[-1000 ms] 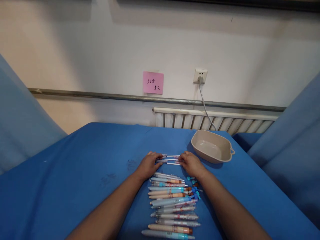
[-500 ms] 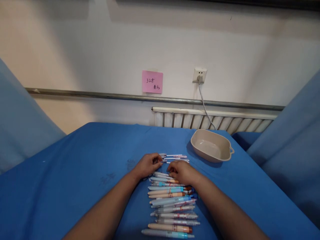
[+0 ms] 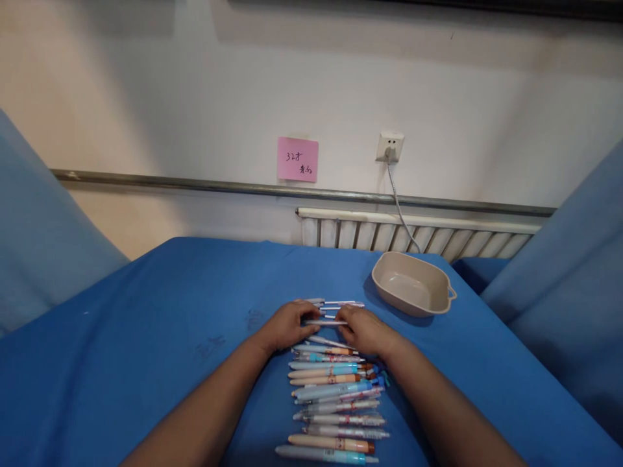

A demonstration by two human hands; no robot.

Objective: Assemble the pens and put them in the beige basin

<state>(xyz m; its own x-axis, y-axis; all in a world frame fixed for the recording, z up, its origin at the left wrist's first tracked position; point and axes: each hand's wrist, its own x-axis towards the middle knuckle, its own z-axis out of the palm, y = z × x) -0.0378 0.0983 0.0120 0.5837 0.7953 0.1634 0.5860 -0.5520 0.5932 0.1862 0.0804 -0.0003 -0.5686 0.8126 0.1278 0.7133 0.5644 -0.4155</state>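
Several pens lie crosswise in a column on the blue cloth, among them a peach pen with a brown end (image 3: 331, 443) and a light blue pen (image 3: 331, 392). Near the far end of the column, a slim pale pen (image 3: 327, 322) spans the gap between my hands. My left hand (image 3: 288, 324) pinches its left end, and my right hand (image 3: 364, 329) has its fingers closed on the right end. Beyond this pen, a few thin white and pink pens (image 3: 343, 303) lie partly behind my fingers.
A beige basin (image 3: 411, 285) sits at the back right of the blue-covered table (image 3: 195, 292). Behind the table are a white radiator (image 3: 379, 233), a metal rail (image 3: 219, 186), a socket with a cord (image 3: 389, 147) and a pink note (image 3: 297, 159). Blue fabric hangs at both sides.
A slim pale pen is now held between both hands, lifted from the far part of the column. My right hand has moved slightly right and its fingers have closed on the pen.
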